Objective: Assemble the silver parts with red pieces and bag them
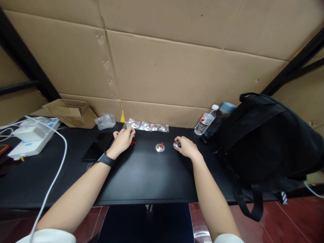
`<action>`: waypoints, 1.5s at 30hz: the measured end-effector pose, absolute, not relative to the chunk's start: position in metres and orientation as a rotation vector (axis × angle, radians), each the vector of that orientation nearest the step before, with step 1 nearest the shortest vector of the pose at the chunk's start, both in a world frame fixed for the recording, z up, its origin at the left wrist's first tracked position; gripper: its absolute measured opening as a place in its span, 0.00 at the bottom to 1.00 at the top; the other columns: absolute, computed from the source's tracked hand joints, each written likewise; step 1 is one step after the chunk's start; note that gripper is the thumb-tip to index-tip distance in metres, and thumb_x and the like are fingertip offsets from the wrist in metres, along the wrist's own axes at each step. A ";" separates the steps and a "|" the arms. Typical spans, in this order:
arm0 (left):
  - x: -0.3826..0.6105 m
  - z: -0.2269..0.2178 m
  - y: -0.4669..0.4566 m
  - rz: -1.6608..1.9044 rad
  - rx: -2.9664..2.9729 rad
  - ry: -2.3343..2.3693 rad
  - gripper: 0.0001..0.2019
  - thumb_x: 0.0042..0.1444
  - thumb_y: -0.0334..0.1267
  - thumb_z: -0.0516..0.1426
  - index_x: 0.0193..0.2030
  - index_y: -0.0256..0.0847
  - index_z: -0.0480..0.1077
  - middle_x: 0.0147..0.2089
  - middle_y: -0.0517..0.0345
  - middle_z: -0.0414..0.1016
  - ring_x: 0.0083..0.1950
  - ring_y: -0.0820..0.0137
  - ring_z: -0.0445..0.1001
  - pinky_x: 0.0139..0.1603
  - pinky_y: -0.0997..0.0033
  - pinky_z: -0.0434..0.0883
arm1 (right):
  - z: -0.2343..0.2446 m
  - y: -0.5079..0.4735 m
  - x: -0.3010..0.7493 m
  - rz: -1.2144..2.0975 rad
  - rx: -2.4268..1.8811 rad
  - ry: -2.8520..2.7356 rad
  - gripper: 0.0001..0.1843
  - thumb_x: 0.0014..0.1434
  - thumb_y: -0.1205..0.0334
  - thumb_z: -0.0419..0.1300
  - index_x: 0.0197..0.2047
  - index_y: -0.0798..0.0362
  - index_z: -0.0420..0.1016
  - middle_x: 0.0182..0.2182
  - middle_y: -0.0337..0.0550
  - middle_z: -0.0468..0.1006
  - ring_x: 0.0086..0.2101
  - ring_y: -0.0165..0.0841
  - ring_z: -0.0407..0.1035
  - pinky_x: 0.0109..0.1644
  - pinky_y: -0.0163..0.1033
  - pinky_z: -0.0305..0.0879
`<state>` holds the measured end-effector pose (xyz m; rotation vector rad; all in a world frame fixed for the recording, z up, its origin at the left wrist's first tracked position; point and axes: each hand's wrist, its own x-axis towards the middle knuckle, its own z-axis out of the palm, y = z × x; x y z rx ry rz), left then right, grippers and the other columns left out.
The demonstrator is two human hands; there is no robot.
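Note:
My right hand (187, 147) has its fingers closed round the edge of a small silver domed disc (175, 144), which looks like a finger cymbal. To its left, a second silver disc (160, 147) with a red loop on top lies on the black table (149, 179). My left hand (123, 140) is curled with its fingertips down, beside the left end of a row of similar discs in clear plastic packets (147, 126). What it pinches, if anything, is hidden. A red loop (133, 143) shows just right of that hand, its other end out of sight.
Left are a dark flat tablet-like thing (97, 147), crumpled clear plastic (105, 121), a brown paper bag (73, 113), a white power strip (35, 140) and a white cable (63, 158). Right are a water bottle (205, 120), a blue-lidded bottle (227, 108) and a large black backpack (265, 145). Cardboard (164, 74) walls the back.

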<state>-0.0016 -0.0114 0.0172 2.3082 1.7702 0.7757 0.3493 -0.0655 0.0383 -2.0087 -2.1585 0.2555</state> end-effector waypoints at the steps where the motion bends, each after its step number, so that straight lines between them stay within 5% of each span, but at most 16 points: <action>1: 0.001 0.020 -0.013 0.802 2.293 1.731 0.13 0.71 0.43 0.46 0.45 0.44 0.70 0.41 0.56 0.81 0.48 0.61 0.74 0.52 0.58 0.56 | 0.038 -0.065 0.350 0.246 -1.986 -2.143 0.19 0.58 0.62 0.67 0.53 0.43 0.76 0.48 0.47 0.77 0.44 0.43 0.75 0.42 0.42 0.65; 9: 0.027 0.028 -0.034 0.937 2.274 1.423 0.10 0.67 0.46 0.55 0.47 0.48 0.76 0.49 0.59 0.82 0.46 0.63 0.78 0.53 0.61 0.62 | 0.038 -0.065 0.325 0.430 -1.433 -2.055 0.22 0.58 0.64 0.68 0.56 0.45 0.74 0.48 0.43 0.76 0.41 0.33 0.74 0.47 0.40 0.70; 20: 0.050 0.032 -0.057 0.980 2.274 1.283 0.11 0.69 0.47 0.56 0.50 0.48 0.75 0.49 0.58 0.83 0.51 0.61 0.78 0.54 0.58 0.59 | 0.035 -0.083 0.269 0.512 -1.060 -1.868 0.22 0.58 0.61 0.68 0.55 0.46 0.72 0.50 0.46 0.77 0.43 0.36 0.75 0.43 0.41 0.74; 29: 0.053 0.028 -0.057 1.064 2.242 1.287 0.09 0.65 0.47 0.59 0.42 0.51 0.81 0.58 0.56 0.76 0.62 0.57 0.71 0.61 0.51 0.62 | 0.024 -0.083 0.260 0.626 -0.969 -1.765 0.24 0.59 0.58 0.69 0.57 0.46 0.70 0.54 0.49 0.75 0.46 0.38 0.77 0.45 0.43 0.76; 45: 0.056 0.027 -0.058 1.126 2.177 1.268 0.08 0.63 0.43 0.61 0.38 0.50 0.83 0.53 0.54 0.76 0.59 0.57 0.70 0.62 0.49 0.65 | 0.021 -0.086 0.255 0.651 -0.943 -1.793 0.24 0.58 0.59 0.69 0.57 0.46 0.70 0.54 0.49 0.75 0.49 0.39 0.77 0.49 0.43 0.77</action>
